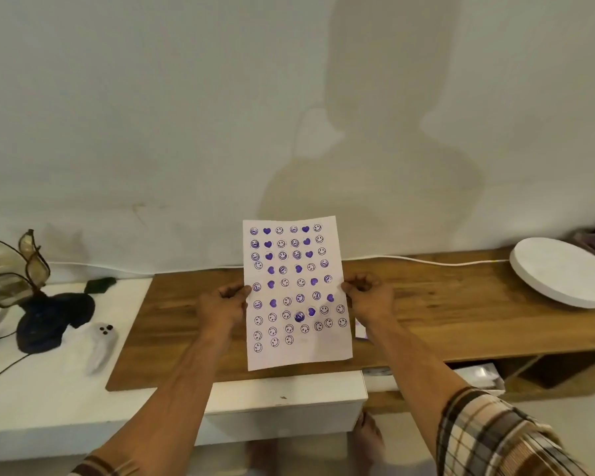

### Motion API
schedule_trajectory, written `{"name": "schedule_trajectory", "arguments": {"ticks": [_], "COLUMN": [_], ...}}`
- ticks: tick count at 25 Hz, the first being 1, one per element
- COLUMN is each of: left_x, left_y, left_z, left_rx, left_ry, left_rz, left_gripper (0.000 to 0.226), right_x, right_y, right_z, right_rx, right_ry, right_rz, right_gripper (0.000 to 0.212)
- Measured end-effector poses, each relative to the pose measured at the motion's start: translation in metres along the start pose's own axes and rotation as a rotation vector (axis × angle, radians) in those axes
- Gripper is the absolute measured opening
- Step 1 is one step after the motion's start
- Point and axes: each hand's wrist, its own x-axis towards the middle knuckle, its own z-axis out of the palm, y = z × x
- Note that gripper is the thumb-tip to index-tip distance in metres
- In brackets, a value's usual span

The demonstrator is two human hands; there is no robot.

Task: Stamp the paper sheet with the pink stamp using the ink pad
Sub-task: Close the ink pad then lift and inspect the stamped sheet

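One paper sheet (298, 293) is held up off the wooden worktop (443, 304), upright and facing the camera, above the middle of the worktop. The left hand (222, 304) is closed on the sheet's left edge and the right hand (370, 297) on its right edge, both at about mid-height, fingers curled and pinching the paper.

Progress, as a judgement: the stamping appears largely complete. The sheet carries purple prints in roughly ten rows, up to six across, smiling faces and hearts, running from the top edge down to near the bottom. The lowest rows are shorter, and a blank strip is left at the bottom right corner and along the bottom edge, so a few more prints could fit. One print in the lower middle is much darker and blotted. An exact count of prints cannot be made reliably; there are some fifty-odd.

Neither a pink stamp nor an ink pad can be identified. A small pale object (360, 329) shows at the sheet's right edge below the right hand, resting on the worktop; what it is cannot be told.

Count of other items: one round white disc (564, 271) at the worktop's far right end; one white cable (426, 261) along its back edge.
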Motion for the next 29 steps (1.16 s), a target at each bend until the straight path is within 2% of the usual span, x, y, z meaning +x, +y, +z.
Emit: {"name": "schedule_trajectory", "arguments": {"ticks": [5, 9, 12, 17, 21, 25, 29], "left_x": [0.036, 0.064, 0.081, 0.090, 0.086, 0.077, 0.060], "left_y": [-0.052, -0.091, -0.116, -0.140, -0.146, -0.138, -0.118], "left_z": [0.008, 0.010, 0.014, 0.017, 0.017, 0.019, 0.016], "left_rx": [0.093, 0.196, 0.252, 0.381, 0.424, 0.529, 0.648], "left_ry": [0.041, 0.058, 0.075, 0.063, 0.010, -0.048, -0.187], "left_rz": [-0.045, -0.071, -0.089, -0.102, -0.120, -0.055, 0.007], "left_gripper": [0.019, 0.015, 0.012, 0.024, 0.022, 0.027, 0.030], "right_x": [0.022, 0.038, 0.047, 0.049, 0.045, 0.037, 0.025], "right_y": [0.053, 0.088, 0.106, 0.122, 0.125, 0.118, 0.096], "right_z": [0.023, 0.038, 0.045, 0.052, 0.052, 0.055, 0.050], "right_rx": [-0.078, -0.172, -0.304, -0.510, -0.600, -0.769, -0.831], "right_ry": [-0.003, -0.019, 0.002, -0.026, -0.079, -0.158, -0.215], "right_rz": [0.046, 0.056, 0.036, 0.062, 0.013, -0.054, -0.114], "right_gripper": [0.023, 0.015, 0.017, 0.025, 0.035, 0.048, 0.054]}}
